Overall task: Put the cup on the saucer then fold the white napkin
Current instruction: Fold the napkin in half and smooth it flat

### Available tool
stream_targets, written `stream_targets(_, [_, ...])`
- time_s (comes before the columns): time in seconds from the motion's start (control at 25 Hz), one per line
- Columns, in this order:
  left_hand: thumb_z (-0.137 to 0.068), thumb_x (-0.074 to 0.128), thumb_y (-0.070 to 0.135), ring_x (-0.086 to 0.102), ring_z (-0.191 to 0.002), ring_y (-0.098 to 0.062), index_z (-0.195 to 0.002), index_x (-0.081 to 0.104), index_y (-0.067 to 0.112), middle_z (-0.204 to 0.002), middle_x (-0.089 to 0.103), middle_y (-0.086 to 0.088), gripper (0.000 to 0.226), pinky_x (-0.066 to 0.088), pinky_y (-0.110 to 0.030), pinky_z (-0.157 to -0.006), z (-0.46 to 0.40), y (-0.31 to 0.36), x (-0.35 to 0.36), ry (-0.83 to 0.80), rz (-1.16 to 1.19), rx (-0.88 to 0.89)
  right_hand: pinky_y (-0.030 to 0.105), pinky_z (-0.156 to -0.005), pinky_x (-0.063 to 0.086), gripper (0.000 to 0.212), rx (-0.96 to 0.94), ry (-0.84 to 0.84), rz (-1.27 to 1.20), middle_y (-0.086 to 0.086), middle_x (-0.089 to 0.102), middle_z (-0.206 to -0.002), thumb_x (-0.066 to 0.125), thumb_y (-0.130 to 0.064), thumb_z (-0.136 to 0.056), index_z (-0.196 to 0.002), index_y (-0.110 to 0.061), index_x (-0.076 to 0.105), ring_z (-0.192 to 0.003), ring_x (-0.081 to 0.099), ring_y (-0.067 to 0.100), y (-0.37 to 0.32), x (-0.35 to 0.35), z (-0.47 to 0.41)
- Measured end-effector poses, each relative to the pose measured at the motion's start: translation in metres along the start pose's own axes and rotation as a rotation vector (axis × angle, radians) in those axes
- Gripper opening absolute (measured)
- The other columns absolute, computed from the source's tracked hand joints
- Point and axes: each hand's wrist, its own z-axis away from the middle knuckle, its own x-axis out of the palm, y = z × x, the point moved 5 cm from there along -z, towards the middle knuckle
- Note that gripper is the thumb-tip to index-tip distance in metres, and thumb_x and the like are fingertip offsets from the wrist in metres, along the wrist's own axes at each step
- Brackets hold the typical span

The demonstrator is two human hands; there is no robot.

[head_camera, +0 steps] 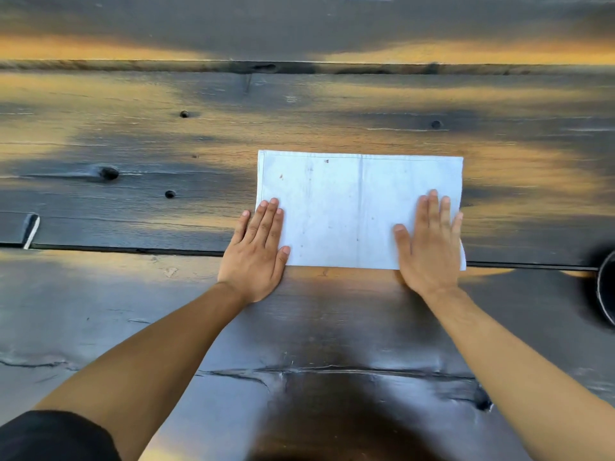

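The white napkin (349, 207) lies flat on the dark wooden table (166, 311) as a wide rectangle, directly ahead of the person's forearms, and both hands rest on its near corners. The left hand (258, 251) is spread flat, palm down, with its fingers on the napkin's near left corner and its heel on the bare table; the right hand (429, 247) is likewise spread flat, covering the near right corner, fingers pointing away from the body. Neither hand grips anything; both appear to be pressing the cloth down. A faint vertical crease runs through the middle of the napkin, between the two hands. The folding step looks to be in hand, with the cloth apparently already doubled once, though the layers cannot be told apart from above. At the far right edge of the view, well to the right of the right hand, a dark round rim (604, 287) shows; whether it is the saucer or the cup cannot be told. The next move likely calls for pinching one short edge and carrying it across to meet the other, keeping the corners aligned.
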Motion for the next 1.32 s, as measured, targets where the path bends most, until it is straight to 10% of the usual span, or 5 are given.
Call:
stream_targets(0.28, [-0.103,0.011,0.039,-0.004,-0.157,-0.024,-0.160,0.005,0.005,-0.170,0.000,-0.011,0.067,0.011,-0.049,-0.126,0.000,0.001,-0.002,0.027,-0.008,0.018,0.050,-0.126,0.007,0.065,-0.421,-0.046,-0.082,0.010,0.005,-0.170,0.023,-0.042,-0.106,-0.160,-0.009,0.012,-0.157,-0.004,0.027,-0.190,0.037,0.031])
stream_targets(0.48, [-0.105,0.015,0.041,-0.004,-0.157,-0.024,-0.160,0.004,0.004,-0.170,-0.001,-0.011,0.067,0.009,-0.049,-0.127,0.000,0.000,0.000,0.023,0.001,0.015,0.050,-0.126,0.010,0.067,-0.465,-0.041,0.030,0.008,0.008,-0.170,0.024,-0.047,-0.105,-0.160,-0.009,0.015,-0.157,0.001,0.025,-0.157,0.041,0.026])
stream_targets(0.88, [-0.106,0.015,0.044,-0.012,-0.156,-0.022,-0.160,-0.003,0.006,-0.169,-0.010,-0.008,0.068,0.006,-0.048,-0.127,-0.001,-0.002,0.002,-0.026,0.001,-0.007,0.043,-0.127,0.004,0.067,-0.183,0.027,-0.035,0.003,0.003,-0.170,0.024,-0.043,-0.104,-0.161,-0.010,0.011,-0.157,-0.002,0.018,0.020,0.011,0.010])
stream_targets(1.04, [-0.104,0.016,0.047,-0.015,-0.156,-0.018,-0.160,0.000,0.010,-0.170,-0.008,-0.003,0.069,0.000,-0.046,-0.128,-0.003,0.001,-0.005,-0.030,0.070,-0.027,0.049,-0.110,0.038,0.047,0.026,0.227,-0.179,0.017,0.044,-0.146,0.055,-0.028,-0.098,-0.140,-0.007,0.050,-0.132,0.043,0.037,0.043,-0.014,0.026])
stream_targets(1.32, [-0.083,0.054,0.011,0.053,-0.129,-0.036,-0.126,0.061,0.004,-0.133,0.061,-0.013,0.045,0.029,-0.051,-0.119,0.011,0.090,-0.028,0.289,0.296,-0.067,0.047,-0.102,0.044,0.046,0.389,0.133,-0.497,0.021,0.060,-0.118,0.060,-0.007,-0.088,-0.134,-0.003,0.053,-0.115,0.052,0.039,0.064,-0.020,0.047])
